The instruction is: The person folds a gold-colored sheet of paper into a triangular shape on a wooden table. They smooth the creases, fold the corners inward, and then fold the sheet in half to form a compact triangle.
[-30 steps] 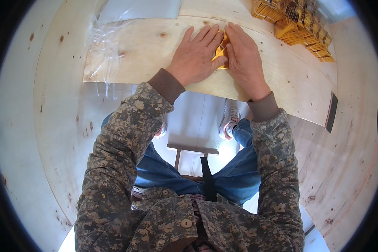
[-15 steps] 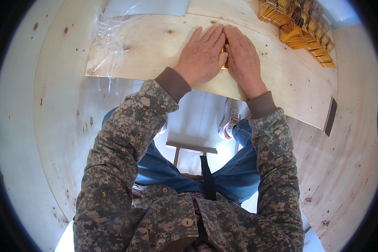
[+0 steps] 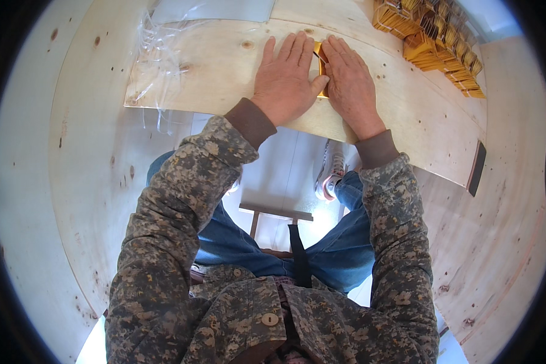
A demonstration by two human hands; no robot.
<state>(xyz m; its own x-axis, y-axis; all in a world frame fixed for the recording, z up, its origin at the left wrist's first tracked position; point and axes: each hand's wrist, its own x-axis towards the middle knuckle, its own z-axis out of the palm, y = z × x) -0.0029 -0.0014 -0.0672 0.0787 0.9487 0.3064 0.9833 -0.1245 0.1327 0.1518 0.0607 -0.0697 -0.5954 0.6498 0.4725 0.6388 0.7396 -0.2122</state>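
The left hand [image 3: 287,76] flanks the gold piece [image 3: 323,67] on the bench [image 3: 218,73]; the right hand [image 3: 350,83] partly covers it; each grip flat, clasping nothing; even pressure should limit shifting.

Pale, knotty wood with a matt face makes up the table [image 3: 224,67] and the panels [image 3: 79,151] around it, while the gold piece [image 3: 323,65] gleams like glossy coated paper. Yellow-gold stacks [image 3: 428,54] look papery along their edges, with shinier patches above. Thin, clear plastic strands [image 3: 155,60] catch the light. The jacket [image 3: 164,230] is matt woven cloth, its cuffs [image 3: 252,124] knit-looking, its button [image 3: 270,319] smooth and plastic-like; the jeans [image 3: 349,249] are denim. A smooth floor [image 3: 273,170] reflects bright glare beside a bar [image 3: 276,212] of plain wood.
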